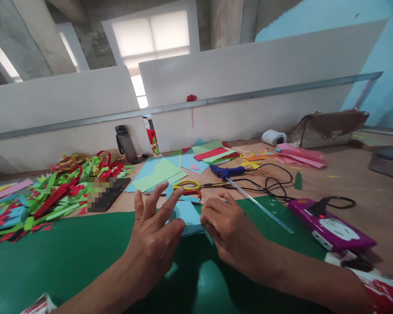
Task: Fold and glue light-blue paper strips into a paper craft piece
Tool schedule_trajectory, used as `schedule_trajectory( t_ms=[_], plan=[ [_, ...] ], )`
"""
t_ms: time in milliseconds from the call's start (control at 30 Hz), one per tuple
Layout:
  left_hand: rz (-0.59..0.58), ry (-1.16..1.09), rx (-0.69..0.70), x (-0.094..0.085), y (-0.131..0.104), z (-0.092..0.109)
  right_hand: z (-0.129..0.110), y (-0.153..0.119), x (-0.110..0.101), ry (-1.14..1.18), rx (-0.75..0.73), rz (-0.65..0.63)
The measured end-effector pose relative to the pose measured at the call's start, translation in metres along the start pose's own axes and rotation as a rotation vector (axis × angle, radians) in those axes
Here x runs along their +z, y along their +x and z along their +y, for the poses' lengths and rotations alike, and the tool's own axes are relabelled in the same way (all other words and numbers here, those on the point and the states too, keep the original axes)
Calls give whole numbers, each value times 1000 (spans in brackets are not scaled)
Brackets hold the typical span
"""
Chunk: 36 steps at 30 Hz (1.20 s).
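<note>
A light blue folded paper piece is held between my two hands above the green mat. My left hand pinches its left edge between thumb and index finger, with the other fingers raised and spread. On the right side, the curled fingers of my right hand grip the paper's edge. Just behind the paper lie scissors with red handles and scissors with yellow handles. A blue glue gun with a clear glue stick rests behind my right hand.
Cut paper strips pile up at the left beside a black phone-like object. Coloured sheets, a dark bottle and a brown bag stand farther back. A purple power strip with a black cable is at the right.
</note>
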State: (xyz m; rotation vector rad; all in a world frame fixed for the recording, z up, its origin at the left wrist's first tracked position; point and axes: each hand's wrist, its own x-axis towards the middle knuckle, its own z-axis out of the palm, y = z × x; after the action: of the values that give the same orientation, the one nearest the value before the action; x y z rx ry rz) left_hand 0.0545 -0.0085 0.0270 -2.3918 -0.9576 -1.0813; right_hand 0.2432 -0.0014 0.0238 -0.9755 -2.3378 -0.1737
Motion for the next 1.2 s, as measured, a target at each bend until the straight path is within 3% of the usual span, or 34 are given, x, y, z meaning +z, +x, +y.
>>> schedule_trajectory(
  t_ms=[133,267,400,567,667,833,967,1067,1200],
  plan=[
    [45,-1,21,-10,2,-4,2,3,-1,119,51,32],
    [135,-35,-40,-19,4,-10,8,9,-4,384,321,3],
    [-33,-194,-189,-11,4,-17,11,14,-6,621,524,-29],
    [-228,-351,-240,10,5,-18,10,13,2,764,510,-43],
    [-312,-409,-268,14,6,-16,11,12,6,820,461,-16],
    [-351,-416,-265,11,6,-15,12,11,6,746,407,101],
    [-367,-401,-256,13,4,-14,7,7,3,640,274,154],
    [-405,-411,-268,12,4,-13,6,6,3,588,235,93],
    [-466,-473,-299,8,8,-12,11,8,8,630,409,-80]
  ],
)
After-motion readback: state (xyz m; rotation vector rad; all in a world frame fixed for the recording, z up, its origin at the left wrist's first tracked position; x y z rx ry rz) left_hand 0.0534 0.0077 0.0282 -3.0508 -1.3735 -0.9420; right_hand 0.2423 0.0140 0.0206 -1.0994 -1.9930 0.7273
